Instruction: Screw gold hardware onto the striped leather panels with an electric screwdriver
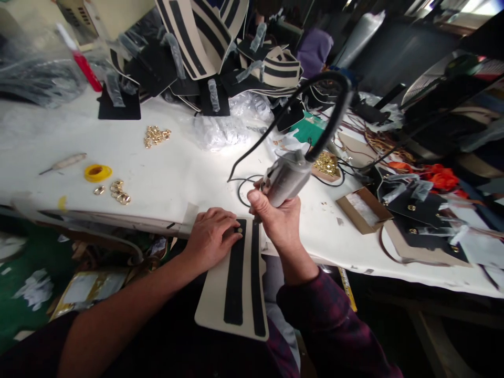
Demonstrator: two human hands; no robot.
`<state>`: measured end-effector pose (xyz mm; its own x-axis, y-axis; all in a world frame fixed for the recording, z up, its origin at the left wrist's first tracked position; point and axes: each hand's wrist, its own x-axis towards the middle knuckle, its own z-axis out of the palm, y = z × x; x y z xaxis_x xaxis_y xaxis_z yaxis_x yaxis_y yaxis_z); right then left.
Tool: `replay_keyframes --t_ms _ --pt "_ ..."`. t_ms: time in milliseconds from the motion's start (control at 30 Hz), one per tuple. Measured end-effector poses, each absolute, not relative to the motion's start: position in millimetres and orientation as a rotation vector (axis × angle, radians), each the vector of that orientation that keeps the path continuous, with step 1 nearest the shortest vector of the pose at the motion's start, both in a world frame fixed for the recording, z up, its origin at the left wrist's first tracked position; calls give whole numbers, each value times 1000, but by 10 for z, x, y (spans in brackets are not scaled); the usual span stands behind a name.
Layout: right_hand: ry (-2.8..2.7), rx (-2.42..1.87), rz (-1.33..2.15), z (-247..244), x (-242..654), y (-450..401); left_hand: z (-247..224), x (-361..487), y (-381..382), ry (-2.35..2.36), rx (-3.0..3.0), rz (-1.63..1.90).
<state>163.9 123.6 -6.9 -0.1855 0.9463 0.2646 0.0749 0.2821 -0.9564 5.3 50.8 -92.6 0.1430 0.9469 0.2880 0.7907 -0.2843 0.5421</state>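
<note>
My right hand [280, 215] is wrapped round a grey electric screwdriver [286, 177], with a thick black cord rising from its top. The tool leans toward the table's front edge; its tip is mostly hidden by my fingers. My left hand [212, 236] holds down the upper left part of a beige panel with black stripes [244, 283], fingers curled over it and thumb near a small gold stud [240, 229]. The panel's upper end meets the table edge, and its lower end slopes over my lap.
Gold hardware [156, 136] lies in a small pile, with gold rings [120, 192], a yellow tape roll [97, 172] and an awl-like tool [65, 163] nearby. Striped bag pieces [197, 39] are heaped behind. To the right are a cardboard box [364, 210] and black flaps [413, 218].
</note>
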Motion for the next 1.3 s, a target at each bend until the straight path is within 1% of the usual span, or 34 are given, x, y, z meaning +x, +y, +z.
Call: replay_keyframes --t_ms 100,233,367,467,500,567,733,767,867,967,1100,1200,1300 --pt "-1798 -1234 748 -24 1861 1404 -918 52 507 1688 2165 838" --pt "-2190 -1643 364 -250 2233 1694 -917 54 515 1705 2206 789" --pt "-2354 -1858 175 -510 2493 1890 -894 59 551 1732 2252 716" --pt "-2242 -1786 145 -545 2594 1797 -868 68 584 1784 2268 687" --pt "-2159 -1729 186 -532 2618 1692 -861 70 593 1795 2274 685" --pt "-1942 -1614 397 -501 2662 1362 -852 70 602 1806 2285 685" --pt "-1252 -1457 1333 -568 2774 146 -851 45 561 1875 2339 624" --pt "-1126 -1411 1452 -599 2784 -72 -849 43 542 1892 2352 609" --pt "-915 -1242 1667 -644 2745 -503 -833 49 467 1937 2381 602" --pt "-898 -1222 1716 -581 2656 -609 -832 39 360 1983 2379 620" --pt "-1026 -1290 1574 -420 2690 -502 -902 -88 164 1992 2276 684" --pt "-1235 -1303 1521 -290 2841 -362 -923 -213 9 1970 2216 866" --pt "-1552 -1334 1447 -116 2937 -180 -793 -230 -109 1918 2168 1110"
